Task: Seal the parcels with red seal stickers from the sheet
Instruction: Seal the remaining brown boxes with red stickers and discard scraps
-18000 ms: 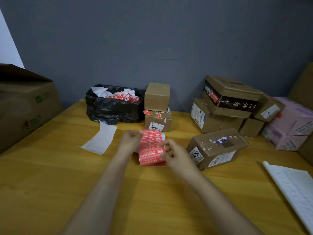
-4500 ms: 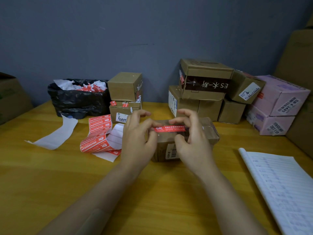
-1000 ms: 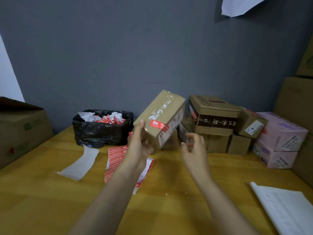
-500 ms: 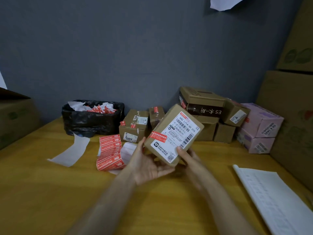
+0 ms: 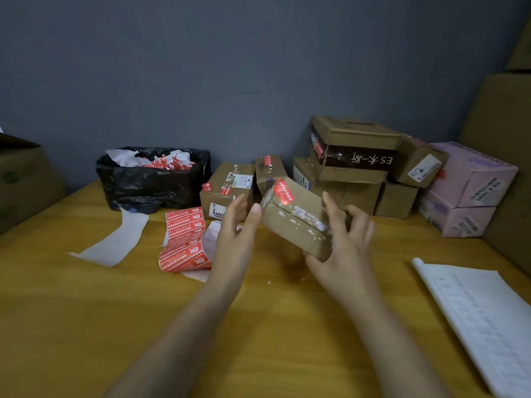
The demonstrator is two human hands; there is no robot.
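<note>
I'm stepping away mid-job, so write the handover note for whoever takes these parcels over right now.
Right hand grips the parcel, tilted above the table. Left hand open, fingertips at its left end.
Done: a red seal sticker wraps this parcel's upper edge; two parcels behind also show red stickers.
Left: set it down, check the stacked boxes on the right for seals. Sticker sheet lies left of the hands.

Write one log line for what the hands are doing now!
right hand: grips tilted parcel above table | left hand: open, by parcel's end | red seal sticker: on parcel | sticker sheet: on table
</note>
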